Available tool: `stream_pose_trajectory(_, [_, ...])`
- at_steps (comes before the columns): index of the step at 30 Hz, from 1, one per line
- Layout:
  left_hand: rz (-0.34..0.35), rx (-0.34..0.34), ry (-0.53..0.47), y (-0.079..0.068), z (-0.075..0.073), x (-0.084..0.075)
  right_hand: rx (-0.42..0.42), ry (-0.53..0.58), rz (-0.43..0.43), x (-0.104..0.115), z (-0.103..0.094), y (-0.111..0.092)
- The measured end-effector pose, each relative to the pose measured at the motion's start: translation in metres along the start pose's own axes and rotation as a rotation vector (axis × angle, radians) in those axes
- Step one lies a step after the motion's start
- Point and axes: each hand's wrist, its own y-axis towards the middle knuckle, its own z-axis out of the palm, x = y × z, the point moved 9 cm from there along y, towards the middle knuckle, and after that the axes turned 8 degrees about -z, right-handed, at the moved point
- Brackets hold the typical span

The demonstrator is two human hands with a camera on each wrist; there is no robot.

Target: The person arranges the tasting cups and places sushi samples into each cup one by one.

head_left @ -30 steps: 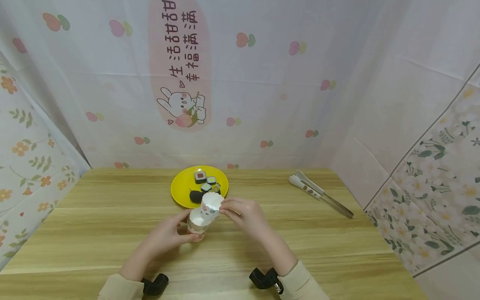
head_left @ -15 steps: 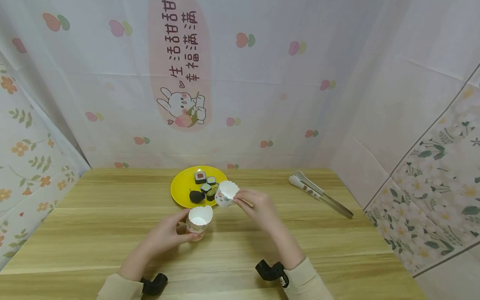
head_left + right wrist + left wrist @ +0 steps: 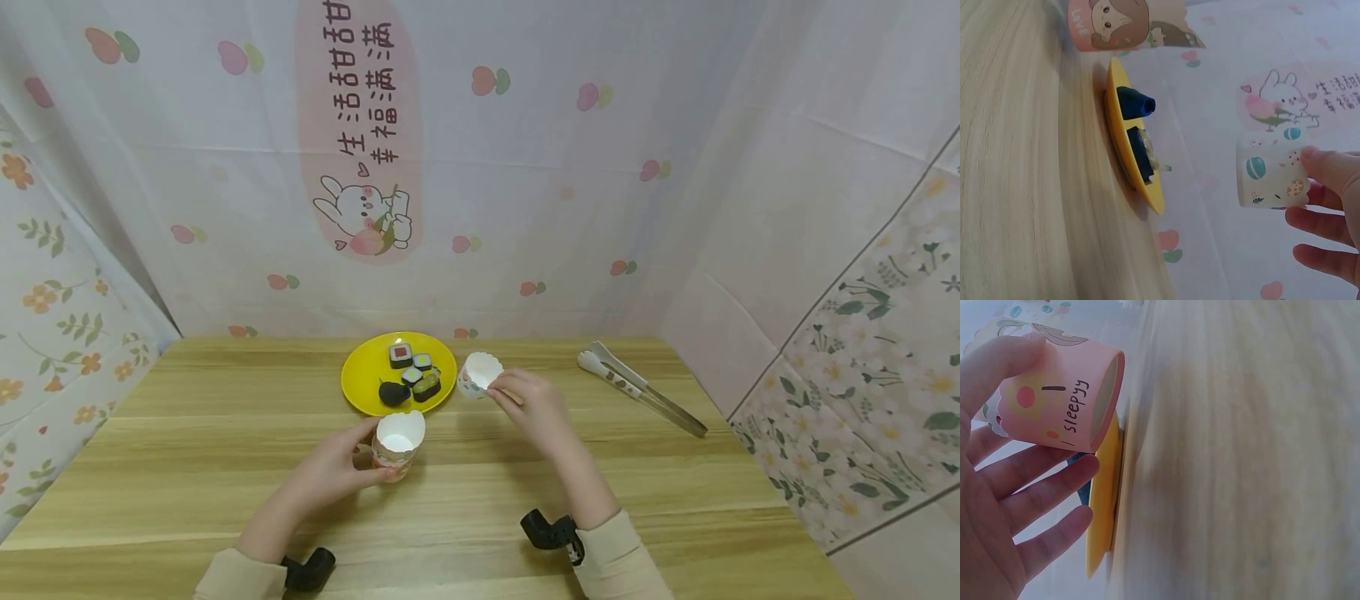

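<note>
In the head view my left hand grips a pink paper baking cup between thumb and fingers, in front of the plate, its white inside facing up. The left wrist view shows the word "sleepyy" on this pink cup and a scalloped pale edge at its mouth. My right hand pinches the rim of a small white paper baking cup, held up just right of the plate. Little coloured pictures are printed on this white cup in the right wrist view.
A yellow plate at the back carries sushi rolls, a green-topped sushi piece and a dark eggplant-shaped piece. Metal tongs with white ends lie at the back right. A printed curtain hangs behind the wooden table.
My right hand has drawn the white cup up and away from the pink cup, rightward and back past the plate. My left hand has stayed in place with the pink cup.
</note>
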Motion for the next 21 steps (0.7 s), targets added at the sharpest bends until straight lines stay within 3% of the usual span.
stream_pose_trajectory(9, [0.007,0.002,0.002,0.0,0.0,0.0,0.058,-0.034,0.1,-0.018,0.005,-0.008])
stream_pose_trajectory(21, [0.02,-0.002,0.006,-0.001,-0.001,-0.003,0.138,-0.101,0.171,-0.034,0.017,-0.016])
